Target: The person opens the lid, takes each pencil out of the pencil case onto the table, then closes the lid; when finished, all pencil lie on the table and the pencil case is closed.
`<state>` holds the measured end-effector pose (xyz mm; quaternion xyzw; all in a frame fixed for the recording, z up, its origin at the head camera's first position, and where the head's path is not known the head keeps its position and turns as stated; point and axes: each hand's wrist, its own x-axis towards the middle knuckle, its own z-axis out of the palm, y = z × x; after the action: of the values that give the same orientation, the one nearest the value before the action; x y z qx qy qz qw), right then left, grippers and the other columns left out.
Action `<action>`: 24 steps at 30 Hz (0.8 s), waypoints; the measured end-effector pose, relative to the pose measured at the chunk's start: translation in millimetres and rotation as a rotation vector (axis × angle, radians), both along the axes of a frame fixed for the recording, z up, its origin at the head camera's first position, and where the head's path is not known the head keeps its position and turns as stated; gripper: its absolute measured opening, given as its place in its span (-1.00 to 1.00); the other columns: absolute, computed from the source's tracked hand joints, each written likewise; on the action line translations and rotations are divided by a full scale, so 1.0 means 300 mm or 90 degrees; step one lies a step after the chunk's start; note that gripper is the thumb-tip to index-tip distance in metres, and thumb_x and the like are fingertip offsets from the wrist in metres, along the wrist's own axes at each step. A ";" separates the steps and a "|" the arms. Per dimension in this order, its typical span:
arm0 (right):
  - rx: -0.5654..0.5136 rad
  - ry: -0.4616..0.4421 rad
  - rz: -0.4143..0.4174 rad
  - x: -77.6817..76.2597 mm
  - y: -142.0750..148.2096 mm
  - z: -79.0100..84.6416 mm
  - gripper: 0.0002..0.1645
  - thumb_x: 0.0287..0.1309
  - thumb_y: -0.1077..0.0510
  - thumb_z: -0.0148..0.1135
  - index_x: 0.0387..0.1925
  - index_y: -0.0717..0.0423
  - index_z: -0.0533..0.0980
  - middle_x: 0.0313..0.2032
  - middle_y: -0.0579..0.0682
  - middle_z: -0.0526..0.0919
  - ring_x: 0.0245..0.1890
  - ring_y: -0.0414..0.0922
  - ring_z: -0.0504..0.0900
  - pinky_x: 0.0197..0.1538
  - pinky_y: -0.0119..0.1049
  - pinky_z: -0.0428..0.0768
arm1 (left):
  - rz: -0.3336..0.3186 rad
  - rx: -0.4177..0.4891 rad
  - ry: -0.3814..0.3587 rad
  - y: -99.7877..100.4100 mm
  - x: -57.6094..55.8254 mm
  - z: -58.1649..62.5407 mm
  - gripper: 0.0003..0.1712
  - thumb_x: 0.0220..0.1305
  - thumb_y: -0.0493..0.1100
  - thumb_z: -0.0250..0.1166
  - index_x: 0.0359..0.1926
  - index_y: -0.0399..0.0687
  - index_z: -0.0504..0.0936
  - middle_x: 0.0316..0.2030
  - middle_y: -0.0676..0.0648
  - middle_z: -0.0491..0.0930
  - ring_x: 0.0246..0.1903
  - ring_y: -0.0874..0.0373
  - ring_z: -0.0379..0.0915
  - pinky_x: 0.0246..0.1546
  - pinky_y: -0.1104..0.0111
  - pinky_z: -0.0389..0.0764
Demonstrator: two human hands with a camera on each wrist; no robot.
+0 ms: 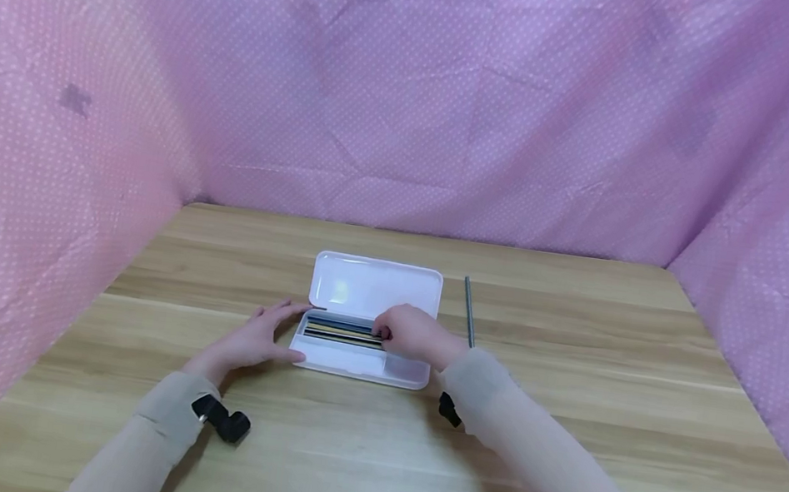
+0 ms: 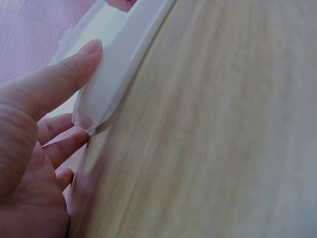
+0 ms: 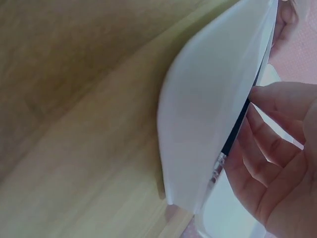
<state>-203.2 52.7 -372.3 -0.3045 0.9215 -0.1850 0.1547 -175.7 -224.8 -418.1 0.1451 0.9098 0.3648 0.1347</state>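
Observation:
A white pencil case [image 1: 363, 363] lies with its lid [image 1: 373, 287] folded back, dark and yellowish pencils [image 1: 340, 333] lined up inside. My left hand [image 1: 256, 340] spans the case's left end, fingers spread and nearly straight. In the left wrist view its thumb [image 2: 74, 69] rests along the front wall, and fingertips touch the end. My right hand [image 1: 416, 335] reaches over the case's right half, fingers bent. In the right wrist view the thumb and fingers pinch a black pencil [image 3: 235, 131] with a silver band, lying along the case's rim.
To the right of the case a thin grey-blue stick [image 1: 469, 311] lies on the wooden table [image 1: 335, 456], its near end behind the right wrist. Pink dotted cloth [image 1: 415, 98] hangs around the back and sides.

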 end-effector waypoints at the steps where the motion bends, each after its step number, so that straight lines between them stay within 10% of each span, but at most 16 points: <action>1: 0.005 0.006 0.005 0.001 -0.003 -0.003 -0.79 0.09 0.36 0.23 -0.24 0.11 0.66 -0.34 -0.06 0.67 -0.32 -0.16 0.51 -0.03 -0.25 0.55 | 0.003 -0.001 -0.001 -0.002 0.003 0.000 -0.04 -0.03 0.06 0.47 0.38 0.06 0.24 0.42 -0.29 0.06 0.44 -0.27 -0.28 0.37 -0.17 -0.42; 24: -0.065 -0.079 -0.042 0.000 0.027 -0.003 -0.76 0.14 0.33 0.24 -0.15 0.07 0.64 -0.28 -0.08 0.64 -0.25 -0.16 0.50 0.03 -0.24 0.55 | 0.009 0.000 0.000 0.002 0.017 -0.003 -0.02 -0.06 0.09 0.47 0.38 0.04 0.24 0.42 -0.33 0.04 0.43 -0.29 -0.28 0.36 -0.20 -0.41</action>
<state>-203.3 60.8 -373.3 -0.2697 0.9089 -0.2552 0.1896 -170.5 -224.1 -419.1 0.1389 0.9107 0.3659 0.1321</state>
